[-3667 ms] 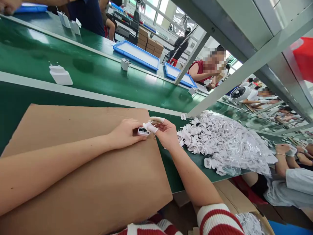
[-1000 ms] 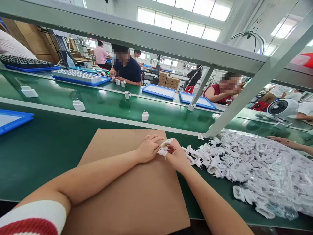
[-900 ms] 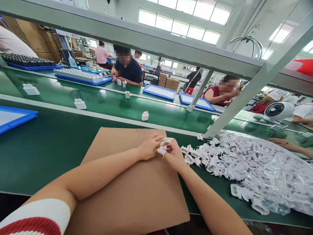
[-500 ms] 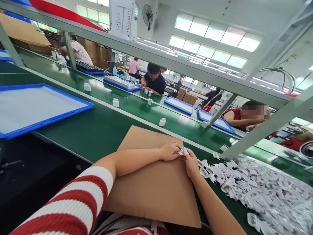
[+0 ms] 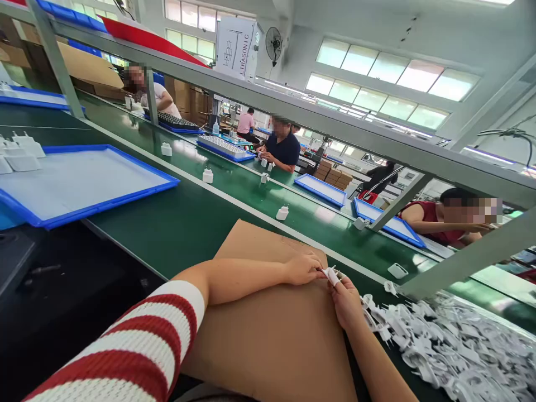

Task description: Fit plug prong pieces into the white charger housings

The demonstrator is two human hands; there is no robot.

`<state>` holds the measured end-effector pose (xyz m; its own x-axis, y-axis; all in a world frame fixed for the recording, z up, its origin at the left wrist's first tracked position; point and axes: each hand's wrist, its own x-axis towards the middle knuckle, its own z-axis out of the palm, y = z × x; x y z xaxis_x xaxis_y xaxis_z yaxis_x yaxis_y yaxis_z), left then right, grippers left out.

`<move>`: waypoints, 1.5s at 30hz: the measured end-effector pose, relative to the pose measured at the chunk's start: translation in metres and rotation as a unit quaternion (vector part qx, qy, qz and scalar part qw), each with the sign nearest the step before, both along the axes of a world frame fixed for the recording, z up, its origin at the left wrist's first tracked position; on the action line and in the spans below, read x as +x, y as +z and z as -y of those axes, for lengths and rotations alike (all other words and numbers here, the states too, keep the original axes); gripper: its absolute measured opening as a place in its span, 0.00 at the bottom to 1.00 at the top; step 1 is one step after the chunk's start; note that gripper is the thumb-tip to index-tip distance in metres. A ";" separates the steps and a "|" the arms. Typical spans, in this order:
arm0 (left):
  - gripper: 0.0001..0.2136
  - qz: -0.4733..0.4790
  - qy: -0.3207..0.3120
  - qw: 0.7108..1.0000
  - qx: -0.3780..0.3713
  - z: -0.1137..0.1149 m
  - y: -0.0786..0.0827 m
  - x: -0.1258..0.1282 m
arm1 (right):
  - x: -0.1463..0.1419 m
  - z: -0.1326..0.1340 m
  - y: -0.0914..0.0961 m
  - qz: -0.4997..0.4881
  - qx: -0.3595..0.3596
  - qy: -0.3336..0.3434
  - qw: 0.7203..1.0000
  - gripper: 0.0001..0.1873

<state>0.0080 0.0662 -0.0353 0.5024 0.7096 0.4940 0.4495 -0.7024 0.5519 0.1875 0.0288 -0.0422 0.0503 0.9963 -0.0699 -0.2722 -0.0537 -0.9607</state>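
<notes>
Over the cardboard sheet, both my hands meet at a small white plug housing with thin metal pins. My right hand grips it from the right between thumb and fingers. From the left, my left hand pinches its near edge with the fingertips; the finer detail there is too small to make out. A large heap of similar white plug housings lies to the right of my right forearm. One loose plug housing rests just beyond the heap.
A blue-rimmed tray at the left bears several white plug adapters. More white adapters stand on the green conveyor. A slanted metal post rises at the right. Co-workers sit across the line.
The view has swung left, bringing the adapters on the left tray into sight. In my hands the plug housing has turned, and its pins now show.
</notes>
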 end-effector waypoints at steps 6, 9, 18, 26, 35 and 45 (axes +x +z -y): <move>0.08 0.062 -0.005 0.998 -0.030 0.003 0.003 -0.002 | 0.003 0.005 0.008 -0.039 -0.036 0.024 0.998 0.22; 0.08 0.080 -0.029 0.996 -0.043 0.002 0.005 -0.003 | 0.003 0.009 0.011 -0.042 -0.055 0.020 0.997 0.24; 0.08 0.113 -0.063 0.988 -0.083 -0.001 0.006 -0.008 | 0.002 0.009 0.008 0.010 -0.064 0.009 0.998 0.23; 0.09 0.106 -0.044 0.991 -0.068 0.005 0.017 -0.008 | -0.003 0.009 0.018 0.012 -0.062 0.004 0.998 0.23; 0.07 0.075 -0.021 0.994 -0.078 -0.002 0.032 -0.007 | -0.007 -0.003 0.023 0.006 0.008 0.011 1.000 0.18; 0.09 0.005 0.015 0.999 -0.032 -0.020 0.034 -0.007 | -0.004 -0.023 0.027 -0.014 -0.010 0.038 0.999 0.28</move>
